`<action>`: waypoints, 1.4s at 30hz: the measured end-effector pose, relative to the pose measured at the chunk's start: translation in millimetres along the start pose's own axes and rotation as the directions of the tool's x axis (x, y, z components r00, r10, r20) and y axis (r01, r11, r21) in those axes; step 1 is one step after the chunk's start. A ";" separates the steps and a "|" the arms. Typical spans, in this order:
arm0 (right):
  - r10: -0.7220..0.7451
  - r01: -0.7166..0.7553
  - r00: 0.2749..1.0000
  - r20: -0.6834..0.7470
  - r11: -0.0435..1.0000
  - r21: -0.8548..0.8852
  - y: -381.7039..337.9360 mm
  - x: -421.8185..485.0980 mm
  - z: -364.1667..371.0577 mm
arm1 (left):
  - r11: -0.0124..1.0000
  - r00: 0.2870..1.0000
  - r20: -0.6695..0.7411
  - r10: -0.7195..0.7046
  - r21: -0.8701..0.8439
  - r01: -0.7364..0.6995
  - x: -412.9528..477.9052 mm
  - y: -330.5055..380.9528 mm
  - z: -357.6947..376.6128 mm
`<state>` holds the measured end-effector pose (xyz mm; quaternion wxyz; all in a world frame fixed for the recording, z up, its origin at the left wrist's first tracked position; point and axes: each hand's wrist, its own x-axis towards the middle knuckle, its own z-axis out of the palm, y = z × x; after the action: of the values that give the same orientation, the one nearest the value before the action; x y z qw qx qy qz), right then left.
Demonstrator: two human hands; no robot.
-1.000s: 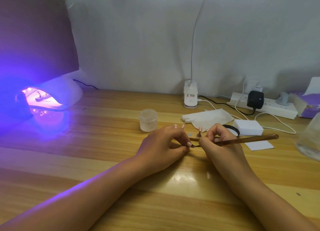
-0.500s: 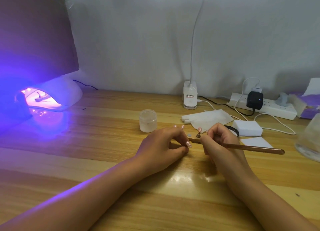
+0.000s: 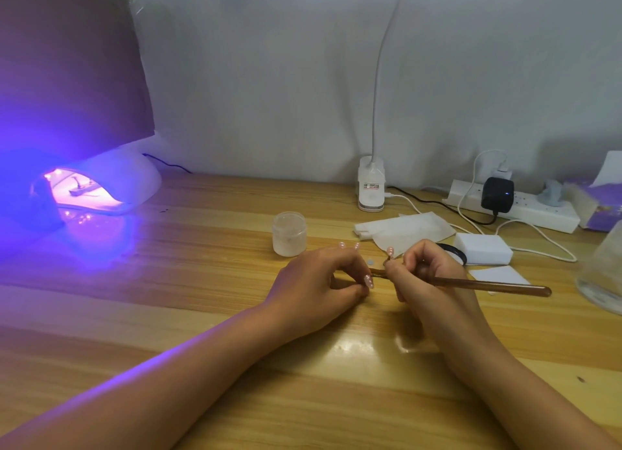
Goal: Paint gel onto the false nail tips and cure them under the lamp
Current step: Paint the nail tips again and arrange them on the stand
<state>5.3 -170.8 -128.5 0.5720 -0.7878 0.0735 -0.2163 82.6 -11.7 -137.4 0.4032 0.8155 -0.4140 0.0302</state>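
Observation:
My left hand (image 3: 319, 281) rests on the wooden table (image 3: 202, 281), thumb and forefinger pinching a small pink nail tip (image 3: 368, 281). My right hand (image 3: 427, 274) grips a brown brush (image 3: 498, 285), whose front end points at that tip. A third pink tip on a small stand (image 3: 389, 251) stands just behind the hands, and two more pink tips (image 3: 349, 245) peek over my left knuckles. The white curing lamp (image 3: 128, 183) glows purple at the far left, with a holder (image 3: 79, 189) inside it.
A frosted jar (image 3: 289, 234) stands behind my left hand. To the right lie white paper (image 3: 407, 230), a black ring (image 3: 454, 251), a white block (image 3: 483, 247) and a white card (image 3: 498, 274). A clip lamp base (image 3: 370, 190), power strip (image 3: 525, 210) and glass vessel (image 3: 602, 274) line the back and right.
The rear end of the brush handle has swung down and towards me in my right hand. Both hands stay in nearly the same place.

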 end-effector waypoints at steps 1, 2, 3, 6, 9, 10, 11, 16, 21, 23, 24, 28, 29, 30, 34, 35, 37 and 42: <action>-0.001 0.001 1.000 0.005 1.000 -0.013 -0.2 -0.1 0.2 | 1.000 1.000 -0.001 -0.001 0.003 0.001 0.2 0.3 -0.2; 0.000 0.001 1.000 0.009 1.000 -0.019 -0.4 -0.2 0.4 | 1.000 1.000 -0.004 -0.003 0.005 0.003 0.3 0.5 -0.3; 0.000 0.000 1.000 0.012 1.000 -0.019 -0.6 -0.2 0.5 | 1.000 1.000 -0.004 -0.004 0.008 0.004 0.5 0.7 -0.3; -0.007 0.007 1.000 0.013 1.000 -0.020 -0.9 -0.8 0.7 | 1.000 1.000 -0.001 0.009 0.016 -0.009 0.5 1.7 -0.5; -0.024 0.024 1.000 0.016 0.999 -0.035 0.0 -1.1 1.4 | 1.000 1.000 -0.013 0.008 0.016 -0.008 0.2 2.5 -0.2; -0.033 0.034 0.999 0.023 0.999 -0.036 0.5 -1.2 1.7 | 1.000 1.000 -0.014 0.002 0.020 -0.002 0.2 2.2 -0.1; -0.040 0.041 0.999 0.032 0.998 -0.037 0.7 -1.0 1.8 | 1.000 1.000 -0.014 -0.003 0.023 0.003 0.2 2.1 0.2; -0.041 0.044 0.997 0.068 0.998 -0.037 3.0 0.8 1.2 | 0.999 1.000 -0.015 -0.019 0.027 0.019 0.3 2.0 0.4; -0.058 0.060 0.997 0.060 0.997 -0.041 -0.9 0.6 1.5 | 0.999 0.999 -0.013 -0.049 0.008 0.050 -0.2 2.8 0.1; -0.059 0.061 0.997 0.046 0.997 -0.046 -0.4 0.2 2.0 | 0.999 0.999 -0.010 -0.039 0.006 0.039 -0.4 3.5 -0.4; -0.056 0.057 0.998 0.030 0.997 -0.048 0.6 0.4 2.0 | 0.999 0.999 -0.010 -0.035 0.005 0.035 -0.4 3.7 -0.8; -0.003 0.003 1.000 -0.028 1.000 -0.012 4.7 2.3 0.0 | 0.999 0.999 0.001 -0.039 0.013 0.039 -0.9 3.3 -1.2; -0.001 0.001 1.000 -0.023 1.000 -0.008 5.0 2.5 0.3 | 0.999 0.999 -0.001 -0.042 0.015 0.042 -1.0 3.0 -1.2; -0.005 0.005 1.000 -0.015 1.000 -0.012 5.3 2.6 0.5 | 0.999 0.999 -0.003 -0.042 0.015 0.042 -0.9 3.1 -1.2; -0.018 0.018 1.000 0.014 0.999 -0.037 5.7 2.3 1.9 | 0.999 0.999 0.001 -0.032 0.012 0.032 -0.6 3.6 -0.7; -0.019 0.020 1.000 0.021 0.999 -0.040 5.6 2.4 1.9 | 1.000 1.000 -0.002 -0.028 0.009 0.028 -0.7 3.8 -0.9; -0.026 0.028 0.999 0.031 0.998 -0.058 5.0 2.5 1.8 | 1.000 1.000 -0.006 -0.021 0.008 0.021 -0.6 4.6 -1.6; -0.035 0.038 0.999 0.037 0.996 -0.083 4.4 2.7 1.9 | 0.999 0.999 -0.017 -0.044 0.010 0.044 -0.5 3.2 -0.6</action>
<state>9.1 -171.6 -132.5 0.5356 -0.8160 0.0581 -0.2094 80.3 -12.1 -135.2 0.4030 0.8263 -0.3923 0.0302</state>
